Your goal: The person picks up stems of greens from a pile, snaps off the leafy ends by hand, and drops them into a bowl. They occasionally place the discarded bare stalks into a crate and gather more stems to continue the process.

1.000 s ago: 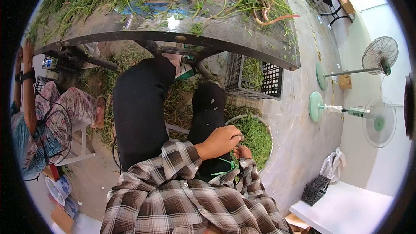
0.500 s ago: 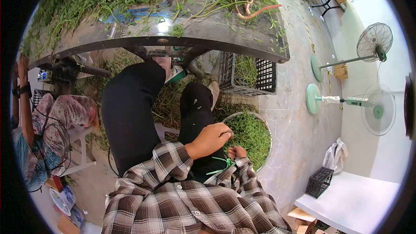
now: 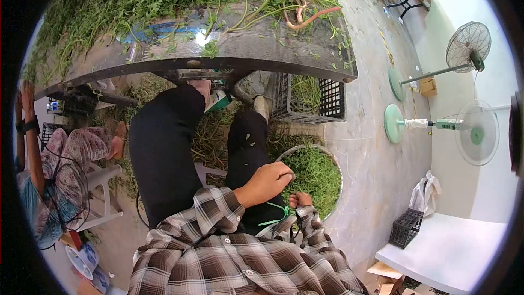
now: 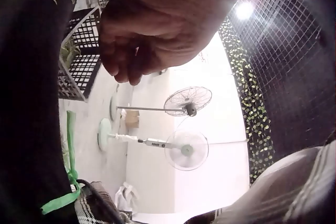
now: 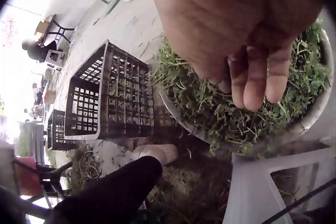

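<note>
My left hand (image 3: 265,184) hovers above my dark-trousered knee, back of the hand up. Its fingers hang loosely curled in the left wrist view, where the hand (image 4: 157,29) shows nothing held. Just right of it and nearer my body is my right hand (image 3: 301,200), beside a round basket (image 3: 340,177) of cut greens (image 3: 311,175). In the right wrist view this hand (image 5: 236,35) is over the greens (image 5: 231,113), fingers loosely bent, with no stem visible between them. A dark patch shows at its thumb tip. A green ribbon (image 3: 278,216) is tied near my sleeve.
A table edge (image 3: 218,64) crosses ahead, with leafy stems (image 3: 164,0) heaped on top. A black crate (image 3: 308,112) stands beneath its right end. At left sits another person (image 3: 46,180); two fans (image 3: 394,123) stand at right.
The head view has shifted, so the table and crate appear farther left. Both hands stay close together with their fingers much as before. The person at far right slips towards the upper edge.
</note>
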`<state>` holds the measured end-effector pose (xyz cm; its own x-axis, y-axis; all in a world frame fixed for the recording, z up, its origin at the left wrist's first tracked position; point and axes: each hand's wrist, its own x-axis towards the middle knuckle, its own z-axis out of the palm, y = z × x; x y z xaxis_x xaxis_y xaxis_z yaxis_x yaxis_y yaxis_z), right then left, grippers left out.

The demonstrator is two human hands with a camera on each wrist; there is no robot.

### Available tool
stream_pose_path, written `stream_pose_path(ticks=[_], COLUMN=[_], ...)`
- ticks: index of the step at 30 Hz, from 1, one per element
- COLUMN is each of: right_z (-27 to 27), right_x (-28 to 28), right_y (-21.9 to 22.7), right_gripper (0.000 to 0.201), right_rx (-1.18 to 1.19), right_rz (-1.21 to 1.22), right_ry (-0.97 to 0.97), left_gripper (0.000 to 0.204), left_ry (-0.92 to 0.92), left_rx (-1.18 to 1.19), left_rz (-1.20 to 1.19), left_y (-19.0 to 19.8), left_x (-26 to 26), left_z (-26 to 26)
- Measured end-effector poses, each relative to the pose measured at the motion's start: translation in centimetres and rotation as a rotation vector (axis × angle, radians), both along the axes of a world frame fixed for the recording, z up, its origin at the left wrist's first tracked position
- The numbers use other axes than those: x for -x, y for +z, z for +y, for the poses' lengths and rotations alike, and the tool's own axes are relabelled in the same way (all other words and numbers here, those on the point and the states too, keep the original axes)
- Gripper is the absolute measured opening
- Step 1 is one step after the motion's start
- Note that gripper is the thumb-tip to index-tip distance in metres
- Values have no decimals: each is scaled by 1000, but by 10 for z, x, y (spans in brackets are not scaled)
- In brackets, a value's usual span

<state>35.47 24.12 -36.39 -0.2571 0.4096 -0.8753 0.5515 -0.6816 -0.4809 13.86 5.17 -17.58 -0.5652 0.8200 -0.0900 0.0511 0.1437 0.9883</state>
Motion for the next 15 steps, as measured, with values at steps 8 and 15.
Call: stream_pose_path(ticks=[8,15], right_z=[13,9], right_x=[-6,0], right_y=[-27,-23], right_gripper=[16,9], right_rx=[-4,44], right_rz=[2,43], right_ry=[16,-16], left_gripper=[20,20], left_ry=[-33,-37], left_rx=[38,35], left_rz=[-1,0], left_y=[-6,-2], left_x=[-6,-6], left_z=[1,4])
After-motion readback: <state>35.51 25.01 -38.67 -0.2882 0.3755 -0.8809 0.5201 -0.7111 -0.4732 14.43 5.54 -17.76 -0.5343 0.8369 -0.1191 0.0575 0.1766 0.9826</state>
